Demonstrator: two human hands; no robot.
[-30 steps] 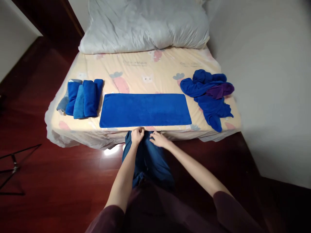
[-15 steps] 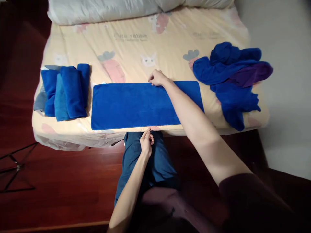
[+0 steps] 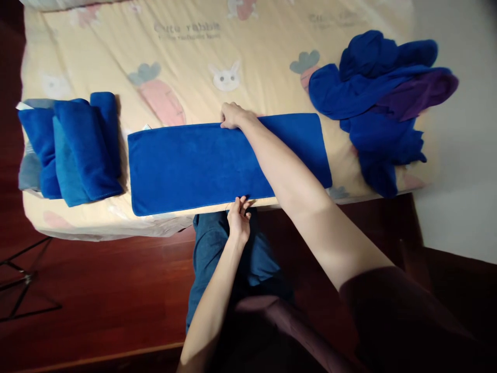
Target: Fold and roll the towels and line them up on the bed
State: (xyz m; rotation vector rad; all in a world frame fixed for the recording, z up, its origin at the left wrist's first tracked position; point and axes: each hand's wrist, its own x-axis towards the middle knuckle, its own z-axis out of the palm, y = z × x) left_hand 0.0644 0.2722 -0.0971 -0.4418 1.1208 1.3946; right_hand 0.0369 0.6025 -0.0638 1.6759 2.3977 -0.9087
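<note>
A blue towel (image 3: 186, 166) lies flat as a long strip on the bed, along its near edge. My right hand (image 3: 232, 115) reaches across it and pinches the middle of its far edge. At the middle of the near edge, my left hand (image 3: 238, 216) has its fingers closed on the towel's hem. Both hands grip the towel at about the same point along its length, one on each long side.
Several folded blue towels (image 3: 73, 147) are stacked at the bed's left. A loose heap of blue and purple cloths (image 3: 380, 103) lies at the right. The bed sheet (image 3: 194, 67) is yellow with carrot and rabbit prints. Dark red wooden floor (image 3: 97, 290) lies below, a black stand (image 3: 23, 280) at left.
My right hand went from the towel's near edge over to its far edge and gripped it. My left hand stayed at the near edge. The view moved closer to the bed.
</note>
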